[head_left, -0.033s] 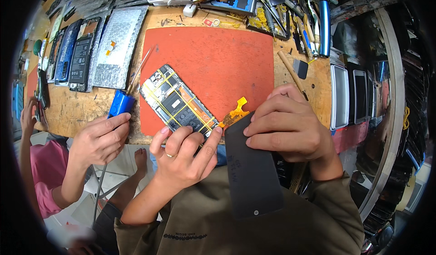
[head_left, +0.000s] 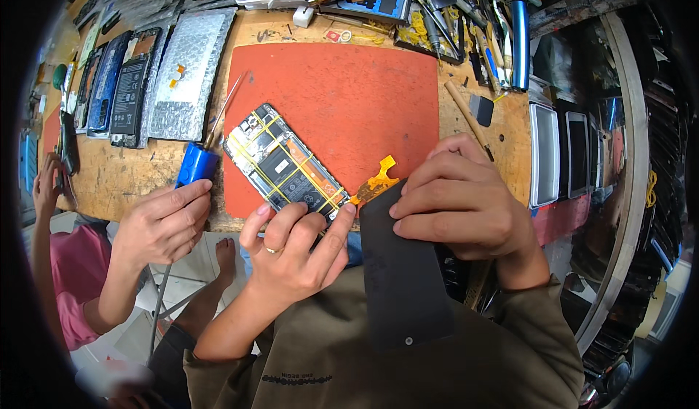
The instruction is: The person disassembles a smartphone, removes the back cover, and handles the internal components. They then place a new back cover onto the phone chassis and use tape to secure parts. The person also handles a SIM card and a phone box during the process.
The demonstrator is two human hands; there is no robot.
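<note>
An opened phone point(head_left: 277, 158) with yellow bands across its exposed battery and boards lies tilted on the red mat point(head_left: 335, 81). My left hand point(head_left: 295, 252) has curled fingers on its lower edge, the index fingertip touching an orange flex cable point(head_left: 377, 178). My right hand point(head_left: 466, 209) is closed on a thin black panel point(head_left: 404, 292), which hangs down over my lap with that cable at its top. Left of my left hand, a co-worker's hand point(head_left: 164, 227) holds a blue tool point(head_left: 195, 165) with a long thin metal tip beside the phone.
Phones point(head_left: 131, 89) and bubble wrap point(head_left: 186, 74) lie at upper left. An open case point(head_left: 371, 1) and a tray of tools point(head_left: 451, 30) sit at the back. A wooden-handled tool point(head_left: 466, 118) lies right of the mat, beside stacked frames point(head_left: 542, 154). A second co-worker's hand point(head_left: 45, 183) is at far left.
The co-worker's hand with the blue tool has shifted very slightly to the right. My hands, the phone and the panel look almost unchanged.
</note>
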